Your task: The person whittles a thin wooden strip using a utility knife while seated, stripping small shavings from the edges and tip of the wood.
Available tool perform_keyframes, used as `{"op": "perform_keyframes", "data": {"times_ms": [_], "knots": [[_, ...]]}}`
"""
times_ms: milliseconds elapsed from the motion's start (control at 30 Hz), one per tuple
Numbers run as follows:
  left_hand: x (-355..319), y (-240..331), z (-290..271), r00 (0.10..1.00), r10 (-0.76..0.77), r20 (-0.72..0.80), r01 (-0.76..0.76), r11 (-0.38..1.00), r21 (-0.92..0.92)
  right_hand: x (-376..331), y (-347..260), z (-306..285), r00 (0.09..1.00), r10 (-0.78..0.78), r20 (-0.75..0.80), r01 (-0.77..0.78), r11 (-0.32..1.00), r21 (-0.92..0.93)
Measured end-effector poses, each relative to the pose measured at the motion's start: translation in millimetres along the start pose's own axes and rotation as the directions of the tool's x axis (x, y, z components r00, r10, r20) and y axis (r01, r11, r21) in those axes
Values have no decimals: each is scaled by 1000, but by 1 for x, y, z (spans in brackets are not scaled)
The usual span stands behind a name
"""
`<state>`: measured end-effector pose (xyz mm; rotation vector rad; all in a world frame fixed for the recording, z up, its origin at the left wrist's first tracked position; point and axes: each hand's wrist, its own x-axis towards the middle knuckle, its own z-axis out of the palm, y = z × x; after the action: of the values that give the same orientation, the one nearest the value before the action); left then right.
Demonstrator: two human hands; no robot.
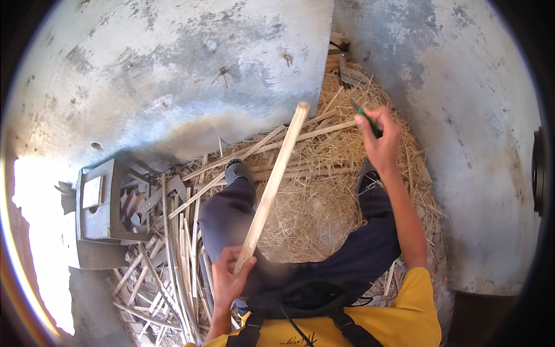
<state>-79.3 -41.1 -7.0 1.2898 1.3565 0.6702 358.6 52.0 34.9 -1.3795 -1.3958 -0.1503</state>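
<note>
Wooden strip (273,179) slants up over the knees, its lower end pinched in the left hand (230,281). The right hand (380,139) is closed around a green-handled knife (367,120); a careless stroke could cut the leg.

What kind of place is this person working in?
Probably a rough outdoor woodworking spot, perhaps for splitting bamboo or cane. Straw-like shavings cover the ground, cut strips pile up beside weathered concrete walls, and the left hand holds a long wooden slat.
</note>
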Motion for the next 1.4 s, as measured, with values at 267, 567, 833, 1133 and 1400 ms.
{"op": "perform_keyframes", "data": {"times_ms": [267, 567, 833, 1133, 1400], "knots": [[13, 25, 14, 995, 100, -27, -101, 994, -33, -59, -49, 39, 956, 22, 292, -106, 956, 275], [18, 39, 32, 993, 109, 50, -103, 989, -105, -71, -72, 35, 909, -48, 413, -88, 949, 304], [21, 41, 37, 991, 123, 49, -116, 985, -129, -76, -74, 36, 920, -50, 389, -65, 959, 277], [18, 41, 38, 990, 137, 16, -135, 985, -106, -82, -72, 42, 940, -106, 324, 41, 979, 202], [14, 38, 34, 993, 115, 36, -112, 991, -68, -82, -72, 44, 955, -35, 295, 4, 994, 106]]}}
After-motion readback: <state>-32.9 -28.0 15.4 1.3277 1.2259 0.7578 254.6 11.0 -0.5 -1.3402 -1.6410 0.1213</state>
